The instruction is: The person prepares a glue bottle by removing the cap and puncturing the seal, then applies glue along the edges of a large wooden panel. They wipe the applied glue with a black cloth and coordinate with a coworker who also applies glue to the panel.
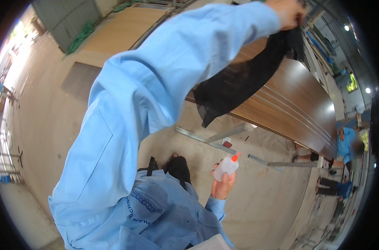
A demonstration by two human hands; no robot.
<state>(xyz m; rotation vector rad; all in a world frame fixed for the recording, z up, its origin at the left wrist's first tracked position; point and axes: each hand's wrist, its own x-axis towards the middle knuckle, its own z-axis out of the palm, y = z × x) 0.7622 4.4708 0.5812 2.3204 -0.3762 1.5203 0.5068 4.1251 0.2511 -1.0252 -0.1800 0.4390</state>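
Note:
My left arm, in a light blue sleeve, stretches across the view to the upper right. There my left hand (287, 13) is closed on a thin black cloth (243, 85), its fingers partly cut off at the top edge. The cloth hangs down over the near side of a glossy brown wood-grain panel (298, 83). Lower down, in front of my body, my right hand (223, 186) wraps round a translucent white squeeze bottle (226, 168). The bottle stands nearly upright, tilted a little, with its red-orange nozzle upward and apart from the panel.
Metal legs (227, 134) support the panel, and a metal bar (206, 141) runs low beneath. A small dark red item (227, 144) lies near it. Beyond the panel's far right end, a co-worker in blue (346, 143) is near it. A tan board (122, 29) lies at upper left.

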